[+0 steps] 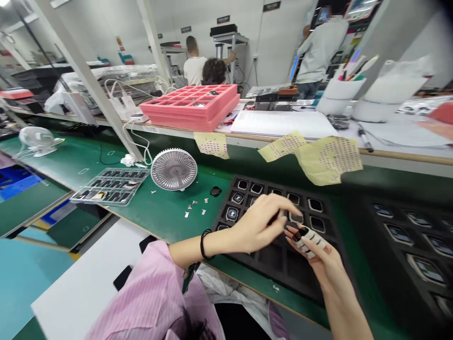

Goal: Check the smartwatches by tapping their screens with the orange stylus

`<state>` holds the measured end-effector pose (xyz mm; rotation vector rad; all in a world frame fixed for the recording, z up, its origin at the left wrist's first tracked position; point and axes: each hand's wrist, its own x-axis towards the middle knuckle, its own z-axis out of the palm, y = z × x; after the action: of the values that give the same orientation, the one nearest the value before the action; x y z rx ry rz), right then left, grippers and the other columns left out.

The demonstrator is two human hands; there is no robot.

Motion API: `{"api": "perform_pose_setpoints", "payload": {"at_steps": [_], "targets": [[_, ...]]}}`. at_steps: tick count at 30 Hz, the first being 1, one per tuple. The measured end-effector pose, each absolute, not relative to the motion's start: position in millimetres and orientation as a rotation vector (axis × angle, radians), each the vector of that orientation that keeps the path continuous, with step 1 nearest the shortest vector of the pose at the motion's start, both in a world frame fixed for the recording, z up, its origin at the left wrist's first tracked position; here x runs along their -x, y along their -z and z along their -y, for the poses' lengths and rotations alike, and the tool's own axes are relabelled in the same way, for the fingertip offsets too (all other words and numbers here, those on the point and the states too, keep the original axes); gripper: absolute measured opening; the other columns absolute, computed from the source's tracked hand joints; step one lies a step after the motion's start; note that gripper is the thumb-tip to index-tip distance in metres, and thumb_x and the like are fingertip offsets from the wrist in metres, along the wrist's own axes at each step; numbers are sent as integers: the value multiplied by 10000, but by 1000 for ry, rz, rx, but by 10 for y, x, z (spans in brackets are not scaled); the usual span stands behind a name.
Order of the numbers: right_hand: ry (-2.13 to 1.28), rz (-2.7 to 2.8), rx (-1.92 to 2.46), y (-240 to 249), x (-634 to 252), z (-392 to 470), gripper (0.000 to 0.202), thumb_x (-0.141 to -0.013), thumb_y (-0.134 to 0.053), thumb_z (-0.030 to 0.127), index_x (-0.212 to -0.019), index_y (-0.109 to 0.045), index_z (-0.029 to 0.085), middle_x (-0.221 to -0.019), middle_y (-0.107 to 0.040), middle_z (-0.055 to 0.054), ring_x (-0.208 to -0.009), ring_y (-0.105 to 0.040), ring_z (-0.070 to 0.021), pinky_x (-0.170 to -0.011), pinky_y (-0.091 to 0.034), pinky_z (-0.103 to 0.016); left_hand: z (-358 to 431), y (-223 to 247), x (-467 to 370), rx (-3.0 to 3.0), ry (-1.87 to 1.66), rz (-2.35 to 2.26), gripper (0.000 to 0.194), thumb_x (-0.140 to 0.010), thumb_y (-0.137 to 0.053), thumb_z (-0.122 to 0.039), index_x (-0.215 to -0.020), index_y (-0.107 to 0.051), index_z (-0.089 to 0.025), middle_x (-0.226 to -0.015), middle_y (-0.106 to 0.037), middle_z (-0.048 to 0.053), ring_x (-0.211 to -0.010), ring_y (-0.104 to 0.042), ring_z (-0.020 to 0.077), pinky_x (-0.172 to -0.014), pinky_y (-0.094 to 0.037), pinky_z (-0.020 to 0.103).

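Note:
My left hand (260, 224), with a black band at the wrist, reaches over a black foam tray (271, 271) of square watches. Its thumb and index finger are apart near a watch (296, 217), with nothing visible between them. Several white pieces with black stripes (311, 238) are held in the fingers of my right hand (327, 259), above the tray's right part. Watches fill the far rows, some with lit screens, such as one watch (232, 214) at the left. The near pockets that show hold nothing.
Left of the tray are a round fan (174, 170), a black watch piece (215, 191) and small scraps (194, 202). A clear tray of parts (122, 200) lies farther left, another dark watch tray (399, 264) at right. Pink foam trays (212, 115) stand on the shelf; people are behind.

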<state>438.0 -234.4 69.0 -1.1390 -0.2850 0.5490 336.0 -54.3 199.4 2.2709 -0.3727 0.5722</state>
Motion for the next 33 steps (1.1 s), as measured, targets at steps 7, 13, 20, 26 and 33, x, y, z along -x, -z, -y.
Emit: {"api": "perform_pose_setpoints", "payload": {"at_steps": [7,13,20,26,33], "targets": [[-600,201,1117,-879,-4442,2302,421,-608,-844,259,-994,-698,180,-949,-747,-107,-952,-688,-338,-935,-479,-571,604,-1028,-3866,-2148,-268,92,181,-792,-416,-59,-892,-510,-177,-967,-588,62,-960,-548,192,-916,-437,348],[-589,180,1147,-917,-4487,2323,452,-579,-859,268,-987,-697,159,-936,-745,-112,-936,-692,-340,-920,-498,-545,665,-779,-3962,-2213,-181,117,267,-733,-454,-37,-959,-517,-166,-1012,-594,84,-1018,-542,224,-928,-449,397],[-808,250,1207,-980,-4562,2450,441,-591,-852,285,-985,-701,160,-948,-742,-113,-924,-700,-312,-837,-560,-442,636,-1144,-3932,-2100,-226,640,703,-747,-624,-118,-1387,-341,-186,-1438,-396,138,-1330,-376,246,-1101,-331,388],[-784,271,1214,-970,-4483,2455,408,-672,-788,398,-983,-697,151,-928,-740,-109,-887,-708,-280,-767,-589,-385,726,-1227,-4036,-2039,-123,620,465,-783,-685,-254,-1226,-560,-183,-1205,-631,84,-1086,-604,195,-937,-468,281],[-268,190,1583,-772,-4719,2689,591,-792,-599,556,-1225,-554,156,-890,-708,-81,-755,-697,-238,-768,-566,-431,779,-1081,-4203,-2468,-149,499,503,-726,-717,-212,-1210,-586,-172,-1214,-647,81,-1088,-598,248,-962,-442,367]]}}
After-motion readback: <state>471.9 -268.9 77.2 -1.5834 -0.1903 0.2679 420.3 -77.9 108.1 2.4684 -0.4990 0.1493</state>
